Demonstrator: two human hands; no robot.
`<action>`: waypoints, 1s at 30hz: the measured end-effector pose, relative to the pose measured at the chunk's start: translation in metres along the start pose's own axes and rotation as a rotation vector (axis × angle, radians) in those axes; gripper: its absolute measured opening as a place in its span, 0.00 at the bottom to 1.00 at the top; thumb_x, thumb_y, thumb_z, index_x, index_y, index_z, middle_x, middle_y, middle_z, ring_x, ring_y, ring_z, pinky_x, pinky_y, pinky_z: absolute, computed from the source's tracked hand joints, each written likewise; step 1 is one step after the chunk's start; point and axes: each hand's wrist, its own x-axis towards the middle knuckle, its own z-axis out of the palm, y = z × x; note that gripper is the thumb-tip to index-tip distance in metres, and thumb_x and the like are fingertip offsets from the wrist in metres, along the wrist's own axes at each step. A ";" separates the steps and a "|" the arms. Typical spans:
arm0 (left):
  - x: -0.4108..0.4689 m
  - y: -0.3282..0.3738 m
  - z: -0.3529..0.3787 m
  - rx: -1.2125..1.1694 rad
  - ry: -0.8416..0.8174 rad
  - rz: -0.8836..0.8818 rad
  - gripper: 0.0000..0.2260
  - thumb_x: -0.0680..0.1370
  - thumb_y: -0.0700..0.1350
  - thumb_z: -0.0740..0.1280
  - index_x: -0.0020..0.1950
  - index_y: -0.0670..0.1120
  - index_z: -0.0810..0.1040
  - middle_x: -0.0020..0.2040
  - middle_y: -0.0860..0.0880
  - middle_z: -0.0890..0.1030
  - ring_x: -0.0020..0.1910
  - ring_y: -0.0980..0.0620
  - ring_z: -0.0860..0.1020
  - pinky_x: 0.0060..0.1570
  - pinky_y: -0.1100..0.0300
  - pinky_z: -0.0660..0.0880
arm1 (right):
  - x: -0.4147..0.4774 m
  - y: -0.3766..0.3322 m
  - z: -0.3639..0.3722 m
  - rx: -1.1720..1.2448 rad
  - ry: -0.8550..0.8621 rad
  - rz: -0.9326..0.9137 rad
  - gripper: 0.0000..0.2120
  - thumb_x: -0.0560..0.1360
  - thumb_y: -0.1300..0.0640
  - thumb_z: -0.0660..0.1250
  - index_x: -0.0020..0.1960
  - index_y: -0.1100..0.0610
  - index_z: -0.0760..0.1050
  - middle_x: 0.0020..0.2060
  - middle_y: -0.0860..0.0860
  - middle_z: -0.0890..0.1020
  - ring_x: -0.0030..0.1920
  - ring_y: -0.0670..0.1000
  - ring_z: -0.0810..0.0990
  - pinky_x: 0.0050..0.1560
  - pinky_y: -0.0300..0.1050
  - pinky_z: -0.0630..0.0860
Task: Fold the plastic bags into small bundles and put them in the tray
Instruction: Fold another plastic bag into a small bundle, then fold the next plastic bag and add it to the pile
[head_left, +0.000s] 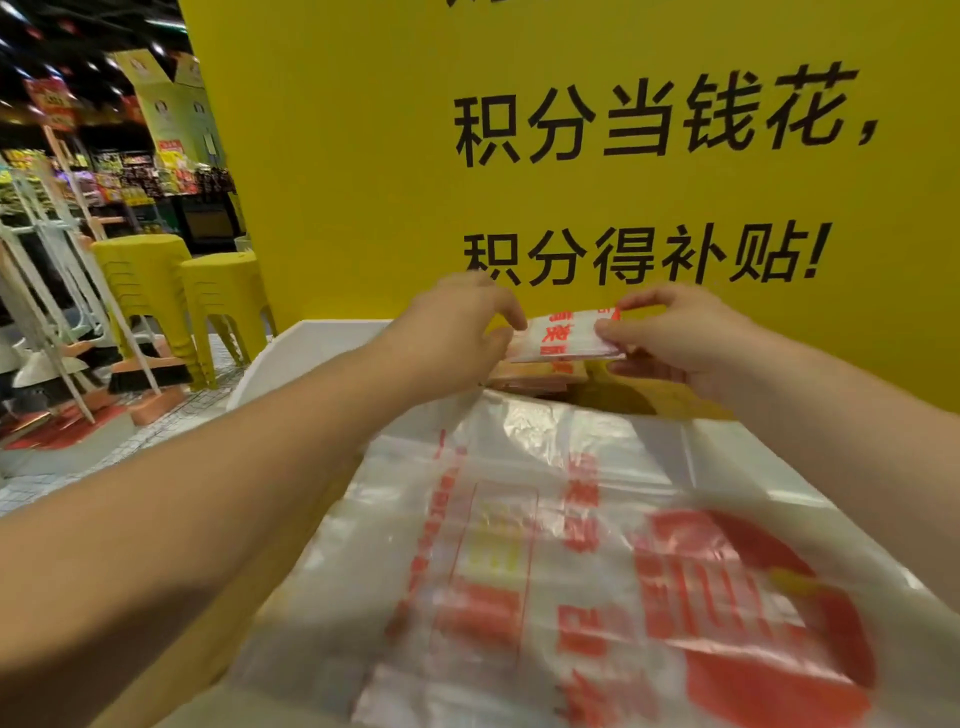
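A small folded bundle of white plastic bag (563, 336) with red print is held between both hands at the far edge of the counter. My left hand (457, 325) pinches its left end and my right hand (675, 338) pinches its right end. Just under it lies a stack of folded bundles (540, 375); the tray beneath them is mostly hidden by my hands and the bags. A large flat translucent bag (597, 561) with red and yellow print is spread out in front of me.
A yellow wall panel (571, 156) with black characters stands right behind the counter. The white counter edge (291, 353) curves away at the left. Stacked yellow stools (182, 296), brooms and store shelves stand on the floor to the left.
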 end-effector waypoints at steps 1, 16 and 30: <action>0.008 -0.002 0.006 0.061 -0.065 0.014 0.13 0.83 0.46 0.60 0.65 0.54 0.78 0.65 0.51 0.76 0.68 0.49 0.70 0.67 0.50 0.67 | 0.012 0.005 0.005 -0.022 0.006 0.032 0.18 0.73 0.62 0.75 0.59 0.56 0.74 0.50 0.58 0.83 0.44 0.56 0.87 0.39 0.48 0.85; 0.037 -0.004 0.041 0.378 -0.462 -0.063 0.19 0.84 0.51 0.48 0.69 0.51 0.72 0.63 0.47 0.76 0.71 0.46 0.66 0.75 0.34 0.40 | 0.040 0.024 0.038 -0.912 -0.062 -0.330 0.13 0.82 0.57 0.58 0.62 0.53 0.79 0.56 0.53 0.81 0.47 0.51 0.76 0.43 0.42 0.70; -0.034 0.035 -0.028 0.363 -0.338 -0.011 0.22 0.84 0.59 0.49 0.73 0.54 0.70 0.71 0.49 0.71 0.77 0.47 0.59 0.76 0.37 0.42 | -0.063 0.003 0.003 -1.130 -0.117 -0.471 0.18 0.83 0.54 0.57 0.72 0.52 0.71 0.62 0.54 0.77 0.55 0.55 0.75 0.52 0.47 0.73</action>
